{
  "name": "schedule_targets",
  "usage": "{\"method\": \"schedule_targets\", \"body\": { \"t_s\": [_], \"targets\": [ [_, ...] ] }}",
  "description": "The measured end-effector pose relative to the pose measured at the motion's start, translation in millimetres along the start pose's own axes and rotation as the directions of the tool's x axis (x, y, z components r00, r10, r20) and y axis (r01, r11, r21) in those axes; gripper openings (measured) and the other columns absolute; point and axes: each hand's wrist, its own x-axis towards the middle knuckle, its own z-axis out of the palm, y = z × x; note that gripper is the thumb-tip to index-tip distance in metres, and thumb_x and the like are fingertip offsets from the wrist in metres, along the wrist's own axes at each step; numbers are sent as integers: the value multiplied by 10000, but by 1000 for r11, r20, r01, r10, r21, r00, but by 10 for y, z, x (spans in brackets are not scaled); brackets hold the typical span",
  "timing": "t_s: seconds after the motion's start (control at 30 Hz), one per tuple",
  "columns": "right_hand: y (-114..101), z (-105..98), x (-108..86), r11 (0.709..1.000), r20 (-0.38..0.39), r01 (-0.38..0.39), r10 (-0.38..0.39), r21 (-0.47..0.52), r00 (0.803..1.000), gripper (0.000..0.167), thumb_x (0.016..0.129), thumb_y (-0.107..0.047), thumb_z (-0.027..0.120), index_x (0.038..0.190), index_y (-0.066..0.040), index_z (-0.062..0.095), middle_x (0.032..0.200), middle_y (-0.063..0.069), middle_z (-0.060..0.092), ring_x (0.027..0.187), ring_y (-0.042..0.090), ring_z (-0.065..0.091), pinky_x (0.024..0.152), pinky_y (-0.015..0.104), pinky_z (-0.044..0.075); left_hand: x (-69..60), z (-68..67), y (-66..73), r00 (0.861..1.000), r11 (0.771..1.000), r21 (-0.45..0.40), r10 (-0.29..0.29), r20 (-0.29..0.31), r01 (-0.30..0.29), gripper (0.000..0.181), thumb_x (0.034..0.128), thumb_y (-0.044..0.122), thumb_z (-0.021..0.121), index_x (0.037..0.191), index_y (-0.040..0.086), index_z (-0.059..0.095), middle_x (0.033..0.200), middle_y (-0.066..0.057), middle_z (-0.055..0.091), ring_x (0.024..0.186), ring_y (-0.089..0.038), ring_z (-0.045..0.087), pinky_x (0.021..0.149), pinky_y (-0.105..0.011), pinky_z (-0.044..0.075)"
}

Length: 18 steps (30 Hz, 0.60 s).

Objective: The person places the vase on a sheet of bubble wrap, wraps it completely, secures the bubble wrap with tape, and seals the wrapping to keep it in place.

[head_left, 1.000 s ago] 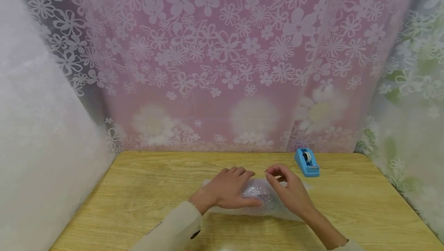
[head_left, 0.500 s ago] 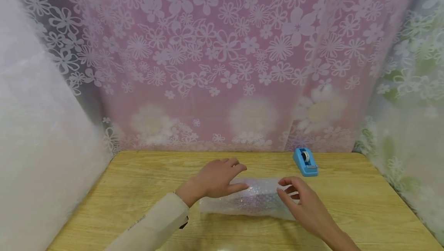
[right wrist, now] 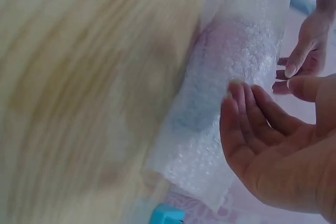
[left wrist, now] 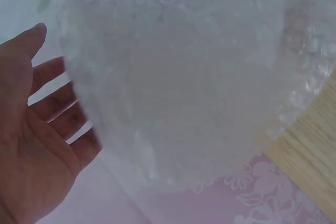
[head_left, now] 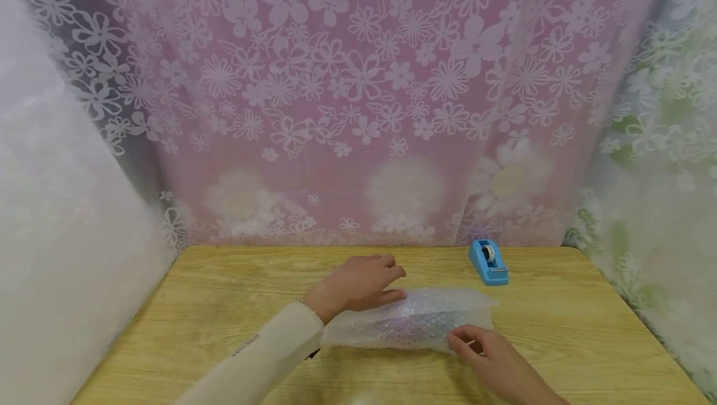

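A bubble-wrapped bundle (head_left: 411, 324) lies lengthwise on the table, pink and bluish tones showing through the clear wrap. My left hand (head_left: 358, 283) is over its far left part; in the left wrist view the thumb is apart from the fingers, whose tips the bubble wrap (left wrist: 173, 93) partly hides. At the near right side is my right hand (head_left: 493, 358). The right wrist view shows its fingers (right wrist: 247, 114) loosely bent beside the wrap, with a gap to the thumb and nothing seen between them. I cannot tell whether they touch the wrap.
A blue tape dispenser (head_left: 488, 262) with a roll of tape stands at the back right of the wooden table (head_left: 241, 305). Flowered curtains (head_left: 336, 112) hang behind the table and along both sides.
My right hand has moved from above the bundle's right part toward its near right edge. My left hand lifted to the left, then came back a little rightward over the wrap.
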Motion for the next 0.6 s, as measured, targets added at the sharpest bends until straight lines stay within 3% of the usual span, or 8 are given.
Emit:
{"method": "schedule_targets", "body": {
  "t_s": [0.1, 0.2, 0.43, 0.6],
  "targets": [
    [82, 18, 20, 990, 124, -18, 0, 140, 992, 461, 1011, -371, 452, 1118, 48, 612, 997, 80, 633, 854, 261, 614, 718, 415, 508, 44, 61, 31, 998, 998, -57, -18, 67, 21, 474, 981, 481, 451, 1358, 201, 517, 1189, 19, 566, 987, -101, 574, 797, -267, 485],
    [124, 61, 39, 962, 191, -42, -11, 269, 982, 499, 1020, -356, 435, 1137, 108, 576, 1024, 99, 629, 878, 289, 632, 757, 422, 520, 53, 113, 35, 995, 997, -80, -8, 99, 16, 476, 980, 486, 446, 1361, 210, 516, 1169, 19, 578, 958, -102, 585, 783, -266, 488],
    [155, 125, 92, 952, 179, -86, 33, 295, 983, 580, 1013, -408, 418, 1109, 136, 595, 973, 110, 663, 841, 261, 655, 724, 377, 543, 38, 177, 16, 995, 986, -162, 57, 82, -43, 418, 1006, 418, 428, 1353, 209, 529, 1166, 38, 614, 986, -97, 592, 812, -265, 483],
    [142, 150, 125, 936, 171, -115, 60, 333, 983, 645, 1005, -435, 421, 1152, 180, 547, 1051, 180, 651, 880, 268, 653, 729, 392, 545, 24, 208, 34, 996, 983, -177, 67, 53, -57, 380, 1011, 408, 420, 1317, 220, 545, 1116, 57, 634, 969, -97, 597, 815, -276, 486]
  ]
}}
